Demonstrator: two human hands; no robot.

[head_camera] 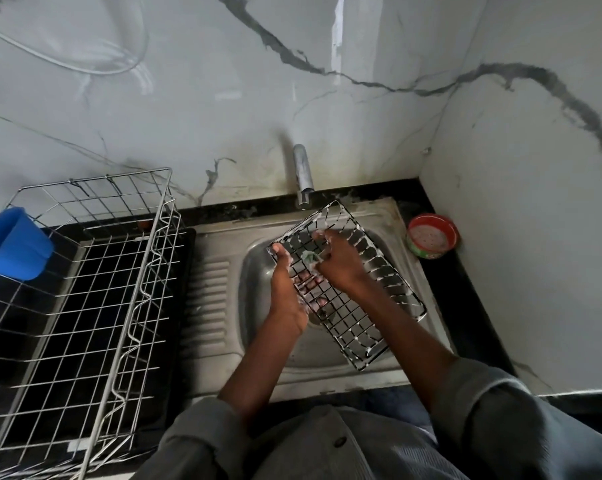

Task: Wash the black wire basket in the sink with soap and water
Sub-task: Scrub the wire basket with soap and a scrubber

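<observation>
Tilting over sink (327,362), soapy black wire basket (372,271); left hand (287,289) gripping edge

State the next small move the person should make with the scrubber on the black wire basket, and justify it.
Probably slide the scrubber in the right hand toward the near end of the black wire basket, since suds already line its far wires while the left hand steadies it.

The left hand's fingers (310,284) lay behind the black wire basket (372,271), seen only through its mesh. The green scrubber (309,257) was mostly covered by the right hand (337,261) (its shape could not be told). The large steel rack (84,271) ran off the left and bottom edges. The blue cup (13,242) was cut by the left edge.
</observation>
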